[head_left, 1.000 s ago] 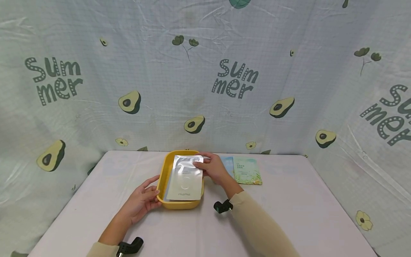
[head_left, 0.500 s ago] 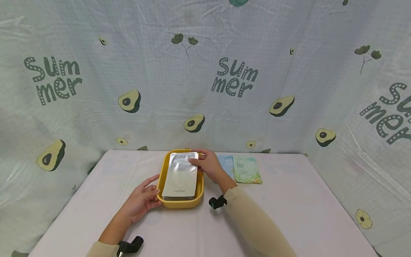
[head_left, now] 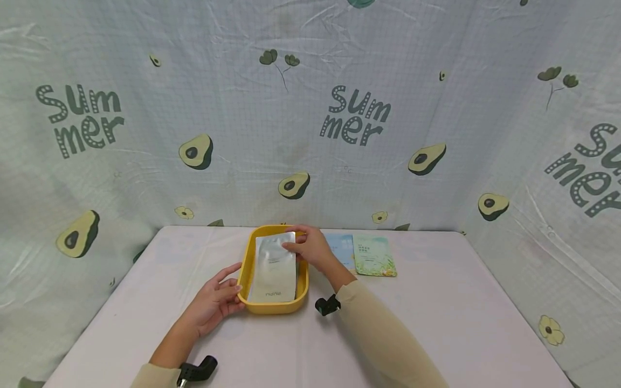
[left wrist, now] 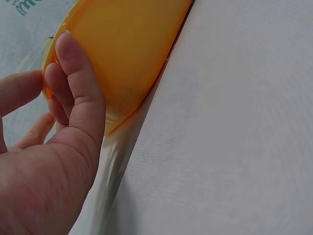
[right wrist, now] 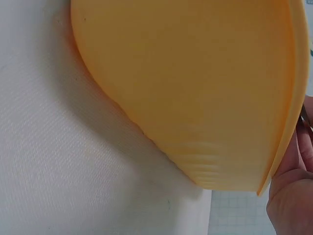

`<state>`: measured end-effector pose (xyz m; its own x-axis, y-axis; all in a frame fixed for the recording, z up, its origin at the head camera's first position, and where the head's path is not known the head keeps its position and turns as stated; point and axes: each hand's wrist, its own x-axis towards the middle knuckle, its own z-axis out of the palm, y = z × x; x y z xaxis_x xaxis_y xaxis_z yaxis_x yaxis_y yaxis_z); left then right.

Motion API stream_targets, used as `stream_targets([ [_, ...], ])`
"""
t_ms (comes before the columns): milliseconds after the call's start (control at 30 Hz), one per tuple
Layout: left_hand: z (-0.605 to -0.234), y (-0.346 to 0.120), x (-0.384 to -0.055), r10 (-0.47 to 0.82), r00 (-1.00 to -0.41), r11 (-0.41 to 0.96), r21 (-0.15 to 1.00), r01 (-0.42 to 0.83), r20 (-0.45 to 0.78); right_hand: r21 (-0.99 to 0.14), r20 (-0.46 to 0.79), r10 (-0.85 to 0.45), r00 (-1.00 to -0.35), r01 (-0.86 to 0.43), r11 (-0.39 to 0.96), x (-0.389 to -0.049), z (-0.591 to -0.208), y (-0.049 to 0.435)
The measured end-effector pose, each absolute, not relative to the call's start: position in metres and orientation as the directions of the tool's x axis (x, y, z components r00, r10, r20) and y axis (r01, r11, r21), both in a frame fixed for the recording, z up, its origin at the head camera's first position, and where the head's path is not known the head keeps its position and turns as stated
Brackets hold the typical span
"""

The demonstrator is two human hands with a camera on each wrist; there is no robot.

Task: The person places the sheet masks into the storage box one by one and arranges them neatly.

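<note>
At a pale table (head_left: 271,350), I pinch the packet (head_left: 275,272) by its upper right corner, thumb on the face and fingers tucked behind, my right hand (head_left: 312,249) closed to that one fold of foil. The packet lies inside the yellow tray (head_left: 277,309), its near end within the near wall, long sides running the same way as the tray's. Holding only a corner probably keeps my hand above the far right rim and the rest of the packet free to lie flat. What is under it I cannot tell.

My left hand (head_left: 215,303) stands at the tray's near left side, fingers relaxed, lightly bent and spread, tips touching the rim rather than wrapped round it; I judge the touch is there to stop the tray sliding while the other hand works. Behind my right wrist, a blue packet (head_left: 342,248) and a green packet (head_left: 374,256) lie side by side, apart from the tray, likely set there to be within that hand's reach. In the right wrist view, the tray hides most of my fingers.
</note>
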<state>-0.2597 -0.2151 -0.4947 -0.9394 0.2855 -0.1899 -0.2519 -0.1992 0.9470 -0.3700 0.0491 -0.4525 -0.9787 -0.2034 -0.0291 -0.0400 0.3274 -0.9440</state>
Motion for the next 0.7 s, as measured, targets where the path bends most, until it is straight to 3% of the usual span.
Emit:
stream_targets([
  [700, -0.496, -0.2149, -0.2622, 0.291, -0.939, -0.2, 0.948, -0.249, -0.185, -0.886, -0.051, -0.247, -0.968, -0.071, 0.459, -0.3659, -0.4474, 0.0554],
])
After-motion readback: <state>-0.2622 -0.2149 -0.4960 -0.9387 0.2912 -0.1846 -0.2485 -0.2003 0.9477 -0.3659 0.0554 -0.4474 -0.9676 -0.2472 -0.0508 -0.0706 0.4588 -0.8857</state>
